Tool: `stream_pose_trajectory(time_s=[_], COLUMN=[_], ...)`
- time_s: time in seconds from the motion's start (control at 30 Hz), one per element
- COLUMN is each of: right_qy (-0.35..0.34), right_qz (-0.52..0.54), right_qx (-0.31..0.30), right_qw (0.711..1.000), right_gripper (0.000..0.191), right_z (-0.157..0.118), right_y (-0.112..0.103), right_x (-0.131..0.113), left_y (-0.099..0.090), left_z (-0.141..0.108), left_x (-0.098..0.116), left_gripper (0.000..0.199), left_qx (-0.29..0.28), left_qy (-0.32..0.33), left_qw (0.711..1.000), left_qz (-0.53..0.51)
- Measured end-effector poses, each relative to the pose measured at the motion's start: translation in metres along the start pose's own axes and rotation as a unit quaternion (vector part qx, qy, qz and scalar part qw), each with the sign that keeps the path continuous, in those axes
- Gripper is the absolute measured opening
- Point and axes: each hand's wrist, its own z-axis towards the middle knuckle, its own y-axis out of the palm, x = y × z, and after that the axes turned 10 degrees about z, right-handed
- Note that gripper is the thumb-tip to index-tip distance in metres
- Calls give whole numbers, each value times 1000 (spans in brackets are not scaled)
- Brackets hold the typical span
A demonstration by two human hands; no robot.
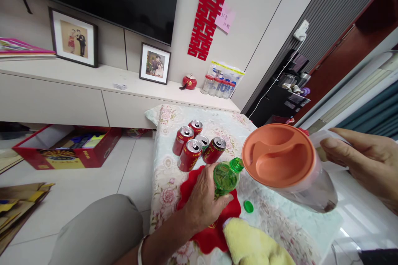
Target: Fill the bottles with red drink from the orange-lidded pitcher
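Note:
My left hand is wrapped round a green plastic bottle, uncapped and tilted a little to the right above a red scalloped mat. In my right hand is the handle of a clear pitcher with an orange lid. The pitcher leans toward the bottle, its lid edge close to the bottle mouth; whether they touch I cannot tell. Some dark liquid shows low in the pitcher. A green bottle cap lies on the table beside a yellow cloth.
Several opened drink cans stand together on the flowered tablecloth behind the bottle. A long cabinet beyond carries framed photos, a red pot and glass jars. A red box sits on the floor at left.

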Motion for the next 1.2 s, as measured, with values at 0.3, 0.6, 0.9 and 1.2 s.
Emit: stream_pose_trajectory(time_s=[0.3, 0.6, 0.9, 1.2], right_qy=[-35, -30, -46, -91], right_qz=[-22, -21, -24, -50], right_qx=[3, -4, 4, -5], right_qw=[999, 999, 999, 995], right_gripper=[47, 39, 39, 41], right_z=[2, -1, 3, 4], right_y=[-3, -1, -5, -1], right_x=[1, 0, 4, 3], left_y=[1, 1, 0, -1], left_z=[0, 1, 0, 0], left_x=[-1, 0, 1, 2], left_gripper=[64, 65, 64, 65], left_qx=[-1, -10, -8, -17], left_qy=[-2, -5, -6, -11], left_qw=[1000, 1000, 1000, 1000], left_qz=[-6, -9, -10, -15])
